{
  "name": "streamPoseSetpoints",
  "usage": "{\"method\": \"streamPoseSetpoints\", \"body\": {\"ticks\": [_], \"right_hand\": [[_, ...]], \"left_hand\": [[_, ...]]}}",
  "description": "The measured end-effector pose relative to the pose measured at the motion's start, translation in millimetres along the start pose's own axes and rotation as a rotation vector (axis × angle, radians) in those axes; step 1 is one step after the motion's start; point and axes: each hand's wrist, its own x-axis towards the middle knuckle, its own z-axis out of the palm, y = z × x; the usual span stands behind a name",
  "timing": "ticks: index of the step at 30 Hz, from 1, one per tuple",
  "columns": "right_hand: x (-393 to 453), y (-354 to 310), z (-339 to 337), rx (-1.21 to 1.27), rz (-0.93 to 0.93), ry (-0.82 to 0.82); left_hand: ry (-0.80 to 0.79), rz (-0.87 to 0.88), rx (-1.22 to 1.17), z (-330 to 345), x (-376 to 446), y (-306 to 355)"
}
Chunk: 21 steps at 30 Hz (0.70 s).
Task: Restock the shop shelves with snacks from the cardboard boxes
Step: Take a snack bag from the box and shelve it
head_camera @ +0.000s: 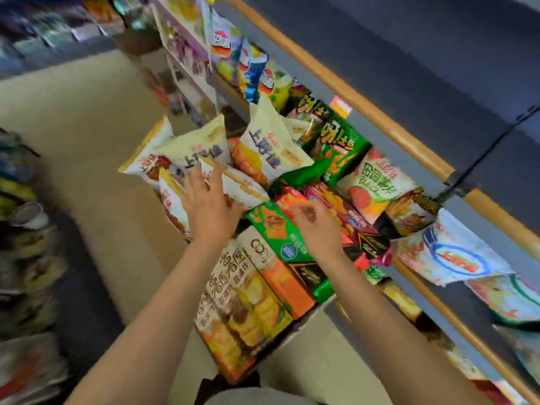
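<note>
A heap of snack packs fills the middle of the head view. My left hand [208, 200] lies flat with straight fingers on a pale cream bag [236, 185], among several other cream bags [271, 141]. My right hand [314, 226] hovers with loosely curled fingers over a green box [274, 226] and a dark red pack [347, 214]; it holds nothing that I can see. Long boxes of crisps [248, 299] and an orange box [286, 285] stand nearer to me. Green bags [336, 141] lie at the back of the heap. The cardboard box under the heap is hidden.
A dark shelf with a wooden edge [365, 106] runs diagonally on the right, with bags [455, 255] hanging below it. More shelves of goods stand at the far end [187, 54] and on the blurred left [26, 258]. Beige floor [87, 127] lies between.
</note>
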Motion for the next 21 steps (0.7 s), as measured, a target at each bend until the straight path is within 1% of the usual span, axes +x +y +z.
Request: {"method": "streamPoseSetpoints", "body": {"ticks": [3, 6, 8, 10, 12, 16, 18, 21], "right_hand": [[38.7, -27.1, 17.1, 0.032, -0.011, 0.117], [76.0, -48.6, 19.5, 0.047, 0.055, 0.170], [98.7, -55.1, 19.2, 0.053, 0.114, 0.157], [112.9, -53.9, 18.9, 0.084, 0.154, 0.183], [118.1, -51.1, 13.5, 0.133, 0.167, 0.230], [123.1, -48.9, -3.4, 0.194, 0.154, 0.270], [119.8, -53.2, -9.0, 0.205, 0.124, 0.257], [109.5, -57.0, -7.8, 0.234, 0.111, 0.176]], "left_hand": [[-0.171, 0.081, 0.162, 10.0, 27.5, -20.9], [-0.278, 0.133, 0.163, 20.4, 45.6, -31.0], [-0.279, 0.138, 0.136, 25.1, 49.8, -34.2], [-0.240, 0.144, 0.111, 28.6, 49.8, -36.6], [-0.218, 0.153, 0.101, 32.1, 48.8, -38.6], [-0.214, 0.147, 0.119, 38.2, 48.4, -40.4], [-0.200, 0.147, 0.109, 40.3, 48.0, -40.0], [-0.211, 0.130, 0.091, 41.3, 47.1, -37.7]]}}
